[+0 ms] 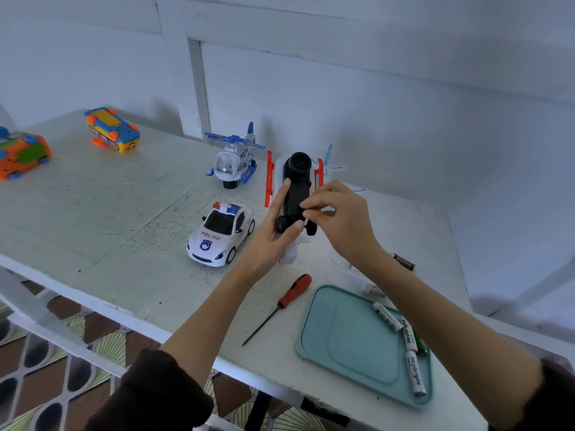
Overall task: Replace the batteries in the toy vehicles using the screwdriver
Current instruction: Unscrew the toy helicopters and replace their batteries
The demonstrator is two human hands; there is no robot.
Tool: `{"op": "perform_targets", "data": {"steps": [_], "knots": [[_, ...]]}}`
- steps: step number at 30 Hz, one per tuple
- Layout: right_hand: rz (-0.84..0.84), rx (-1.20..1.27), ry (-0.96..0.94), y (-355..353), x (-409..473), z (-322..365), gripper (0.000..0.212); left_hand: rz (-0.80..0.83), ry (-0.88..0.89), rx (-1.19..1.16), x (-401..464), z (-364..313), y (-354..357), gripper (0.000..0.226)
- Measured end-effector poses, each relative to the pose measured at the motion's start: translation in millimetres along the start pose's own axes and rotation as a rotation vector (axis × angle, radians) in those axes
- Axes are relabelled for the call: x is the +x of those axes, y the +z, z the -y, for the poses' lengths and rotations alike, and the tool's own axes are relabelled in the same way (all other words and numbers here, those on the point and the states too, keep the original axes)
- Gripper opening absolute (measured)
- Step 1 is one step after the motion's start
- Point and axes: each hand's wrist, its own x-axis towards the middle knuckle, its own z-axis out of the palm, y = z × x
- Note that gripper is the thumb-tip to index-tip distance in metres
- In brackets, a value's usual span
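Head view, looking down over a worn white table (102, 213): near the middle of the frame the person holds a white toy helicopter (295, 188) with orange-red skids turned belly-up, its black underside facing the camera. The left hand (273, 231) grips it from the left, thumb lying up along the black base and fingers curled under the body. The right hand (339, 216) comes in from the right with thumb and forefinger pinched together against the black base; whatever small thing they may hold is too small to tell. Below the hands, toward the lower middle, a red-handled screwdriver (281, 306) lies on the table untouched, its tip pointing to the lower left. Just right of it sits a teal tray (348, 334) with several white batteries (413, 371) lined along its right side, and a dark battery (404, 261) lies on the table above the tray, beside the right wrist. Left of the hands stands a white police car (221, 234), and above it a blue and white helicopter (235, 160). At the upper left lie a yellow and blue toy vehicle (112, 129) and, at the frame's edge, an orange and green toy vehicle (23, 155), both upside down.
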Motion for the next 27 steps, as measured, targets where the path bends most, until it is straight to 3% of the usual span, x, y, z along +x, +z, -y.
{"op": "perform_targets", "data": {"steps": [7,18,27], "knots": [[0.001,-0.125,-0.099,0.8,-1.1,-6.8,0.018,-0.054,0.013,0.038,-1.4,4.5,4.0,0.057],[0.006,-0.112,-0.148,4.6,-10.3,-9.0,0.021,-0.172,0.044,-0.007,-1.1,12.4,11.0,0.062],[0.079,-0.227,-0.258,1.6,-15.4,-13.1,0.033,-0.073,0.015,0.082,4.1,15.5,3.8,0.061]]}}
